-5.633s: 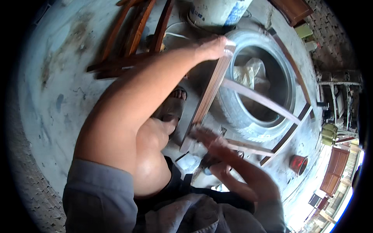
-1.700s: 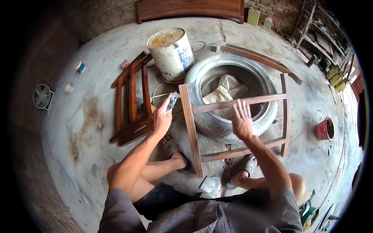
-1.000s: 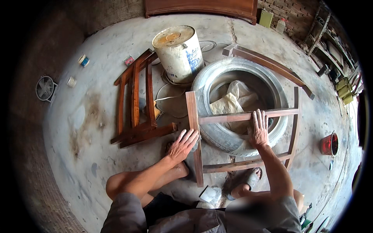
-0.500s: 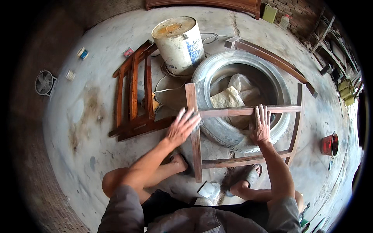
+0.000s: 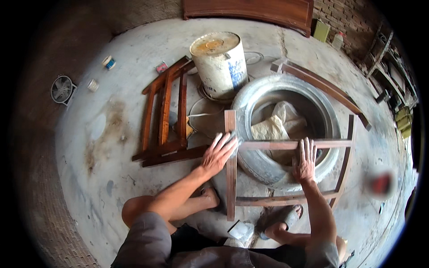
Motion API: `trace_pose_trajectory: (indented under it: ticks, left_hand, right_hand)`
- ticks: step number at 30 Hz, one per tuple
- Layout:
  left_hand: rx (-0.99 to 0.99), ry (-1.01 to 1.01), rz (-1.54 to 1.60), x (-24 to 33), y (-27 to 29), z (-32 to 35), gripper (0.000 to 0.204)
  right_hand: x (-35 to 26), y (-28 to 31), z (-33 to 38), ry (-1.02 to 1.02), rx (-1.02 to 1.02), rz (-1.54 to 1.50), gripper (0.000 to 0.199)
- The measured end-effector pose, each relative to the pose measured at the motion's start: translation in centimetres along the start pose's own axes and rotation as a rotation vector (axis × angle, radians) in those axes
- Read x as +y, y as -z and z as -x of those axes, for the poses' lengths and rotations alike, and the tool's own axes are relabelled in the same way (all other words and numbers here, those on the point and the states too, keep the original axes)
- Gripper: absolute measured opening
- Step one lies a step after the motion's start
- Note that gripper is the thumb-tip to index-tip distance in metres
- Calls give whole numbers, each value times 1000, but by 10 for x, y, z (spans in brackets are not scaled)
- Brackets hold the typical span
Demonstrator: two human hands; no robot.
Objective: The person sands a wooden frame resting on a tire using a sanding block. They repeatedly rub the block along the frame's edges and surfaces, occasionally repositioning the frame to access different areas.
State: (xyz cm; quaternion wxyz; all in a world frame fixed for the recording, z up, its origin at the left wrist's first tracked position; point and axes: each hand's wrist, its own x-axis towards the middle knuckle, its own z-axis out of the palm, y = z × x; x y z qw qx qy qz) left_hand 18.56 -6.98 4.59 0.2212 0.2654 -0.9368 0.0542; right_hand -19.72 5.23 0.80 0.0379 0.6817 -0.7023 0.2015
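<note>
A brown wooden frame [image 5: 268,144] lies partly across a grey tyre [image 5: 255,172], its two side pieces running away from me. At the left side piece, my left hand [image 5: 219,155] presses its fingers over a small grey pad [image 5: 234,135] that looks like sandpaper, mostly hidden by the fingers. My right hand [image 5: 306,164] lies on the far crossbar, fingers stretched flat over the wood. A pale plastic sack [image 5: 271,128] sits inside the tyre.
A reddish-brown wooden frame [image 5: 166,109] lies at the left, beside a white drum [image 5: 220,71]. Beyond the tyre is a curved wooden piece [image 5: 326,90]. A fan [image 5: 62,89] stands far left, cluttered shelving [image 5: 389,71] far right. My feet flank a white object [image 5: 241,231].
The whole view has shifted, so everything appears lower and further right. My left hand has slid slightly away from me along the side piece. The right hand keeps its place on the crossbar.
</note>
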Motion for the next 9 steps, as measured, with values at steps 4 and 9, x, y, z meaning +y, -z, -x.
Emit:
trace_pose_trajectory:
  ticks: [4, 9]
  left_hand:
    - [3, -10, -25, -18, 4, -18, 54]
    - [56, 106, -84, -26, 2, -52, 59]
  right_hand:
    - [-4, 5, -1, -10, -26, 38, 80]
    - [-4, 7, -2, 14, -45, 29, 72]
